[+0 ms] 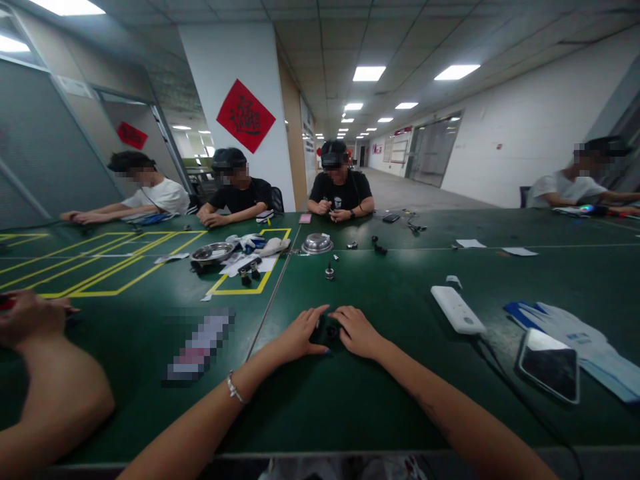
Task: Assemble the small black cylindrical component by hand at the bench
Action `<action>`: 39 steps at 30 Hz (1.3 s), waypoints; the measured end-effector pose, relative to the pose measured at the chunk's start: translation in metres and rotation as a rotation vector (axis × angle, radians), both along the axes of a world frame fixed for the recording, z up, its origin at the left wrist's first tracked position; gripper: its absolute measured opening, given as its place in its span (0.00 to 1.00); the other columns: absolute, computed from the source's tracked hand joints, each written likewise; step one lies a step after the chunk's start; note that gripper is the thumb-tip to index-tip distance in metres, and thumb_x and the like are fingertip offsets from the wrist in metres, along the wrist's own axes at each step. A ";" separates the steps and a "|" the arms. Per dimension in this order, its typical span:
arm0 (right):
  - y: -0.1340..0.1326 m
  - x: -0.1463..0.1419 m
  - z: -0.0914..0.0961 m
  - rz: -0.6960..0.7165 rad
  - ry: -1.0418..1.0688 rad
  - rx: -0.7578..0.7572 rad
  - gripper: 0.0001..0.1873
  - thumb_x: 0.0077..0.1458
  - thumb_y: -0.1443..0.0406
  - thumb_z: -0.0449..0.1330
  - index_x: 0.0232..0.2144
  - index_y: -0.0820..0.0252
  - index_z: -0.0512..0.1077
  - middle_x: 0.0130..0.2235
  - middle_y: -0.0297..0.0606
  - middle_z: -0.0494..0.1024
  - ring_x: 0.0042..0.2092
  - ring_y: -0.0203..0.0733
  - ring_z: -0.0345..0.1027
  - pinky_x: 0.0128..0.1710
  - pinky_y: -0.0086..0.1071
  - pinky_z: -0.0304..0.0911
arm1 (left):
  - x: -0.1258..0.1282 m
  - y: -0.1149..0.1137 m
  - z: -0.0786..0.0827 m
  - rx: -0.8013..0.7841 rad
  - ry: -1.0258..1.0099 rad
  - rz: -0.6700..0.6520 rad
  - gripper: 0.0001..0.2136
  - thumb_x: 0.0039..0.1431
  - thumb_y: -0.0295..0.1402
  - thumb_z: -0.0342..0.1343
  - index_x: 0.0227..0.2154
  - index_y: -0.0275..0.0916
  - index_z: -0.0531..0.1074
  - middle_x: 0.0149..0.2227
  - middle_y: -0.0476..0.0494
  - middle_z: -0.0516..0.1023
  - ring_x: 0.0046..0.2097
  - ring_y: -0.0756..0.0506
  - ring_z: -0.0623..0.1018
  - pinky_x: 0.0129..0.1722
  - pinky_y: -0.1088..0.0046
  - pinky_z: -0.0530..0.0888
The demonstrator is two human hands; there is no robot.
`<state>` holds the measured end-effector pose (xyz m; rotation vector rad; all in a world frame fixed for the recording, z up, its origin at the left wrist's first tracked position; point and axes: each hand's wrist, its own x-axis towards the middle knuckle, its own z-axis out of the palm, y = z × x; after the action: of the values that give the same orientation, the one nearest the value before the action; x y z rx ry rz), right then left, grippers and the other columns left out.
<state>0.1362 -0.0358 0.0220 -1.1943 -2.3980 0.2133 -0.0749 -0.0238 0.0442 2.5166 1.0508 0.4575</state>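
Observation:
My left hand (300, 333) rests low over the green table, thumb and fingers spread in a curve. A small black part (333, 330) lies on the table between my two hands. My right hand (357, 331) is on its other side, fingers stretched and slightly bent, the fingertips at or very near the part; contact is hard to tell. Another dark piece (318, 323) is partly covered by my left fingers. Farther ahead stands a small metal and black part (329, 271) with a pointed top.
A metal bowl (317, 244) lies upside down ahead. A white power bank (457, 310) with a cable, a phone (549, 365) and gloves (575, 333) lie right. A pixelated object (201, 347) is left, near a co-worker's arm (55, 380). Several people sit across.

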 end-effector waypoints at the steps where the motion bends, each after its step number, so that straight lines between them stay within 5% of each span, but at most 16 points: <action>1: -0.001 0.000 0.001 -0.002 0.002 0.000 0.23 0.51 0.72 0.52 0.51 0.63 0.64 0.49 0.44 0.66 0.50 0.44 0.58 0.51 0.39 0.54 | 0.000 0.000 -0.002 0.000 -0.017 -0.003 0.41 0.44 0.34 0.64 0.59 0.44 0.50 0.59 0.37 0.59 0.59 0.39 0.62 0.57 0.58 0.60; 14: 0.001 0.001 0.002 -0.023 0.006 0.001 0.26 0.53 0.68 0.55 0.55 0.62 0.59 0.50 0.45 0.65 0.51 0.45 0.57 0.51 0.40 0.55 | 0.015 0.002 -0.031 -0.063 -0.260 0.027 0.45 0.47 0.29 0.61 0.61 0.43 0.36 0.58 0.35 0.57 0.51 0.42 0.70 0.55 0.56 0.65; 23: 0.006 0.000 -0.005 -0.015 -0.026 0.042 0.13 0.52 0.67 0.57 0.42 0.60 0.69 0.47 0.42 0.67 0.49 0.45 0.59 0.48 0.39 0.56 | 0.021 -0.001 -0.026 -0.006 -0.247 0.067 0.35 0.49 0.28 0.57 0.58 0.41 0.48 0.55 0.38 0.63 0.48 0.44 0.71 0.52 0.59 0.67; 30: 0.005 0.000 -0.002 -0.157 0.054 0.075 0.07 0.55 0.68 0.53 0.37 0.61 0.68 0.40 0.41 0.70 0.43 0.42 0.62 0.43 0.35 0.56 | 0.017 0.004 -0.024 0.148 -0.181 0.104 0.27 0.51 0.27 0.55 0.55 0.42 0.56 0.44 0.44 0.71 0.48 0.42 0.70 0.51 0.58 0.67; 39: 0.006 0.005 0.002 -0.269 0.211 0.061 0.16 0.62 0.66 0.45 0.27 0.62 0.68 0.30 0.36 0.67 0.33 0.36 0.60 0.35 0.30 0.55 | 0.018 0.005 -0.021 0.047 -0.398 0.149 0.26 0.51 0.25 0.51 0.54 0.41 0.54 0.44 0.44 0.67 0.43 0.47 0.72 0.46 0.65 0.71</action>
<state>0.1410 -0.0294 0.0237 -1.3758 -2.0257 0.1696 -0.0568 -0.0186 0.0230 2.2590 1.0766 0.9882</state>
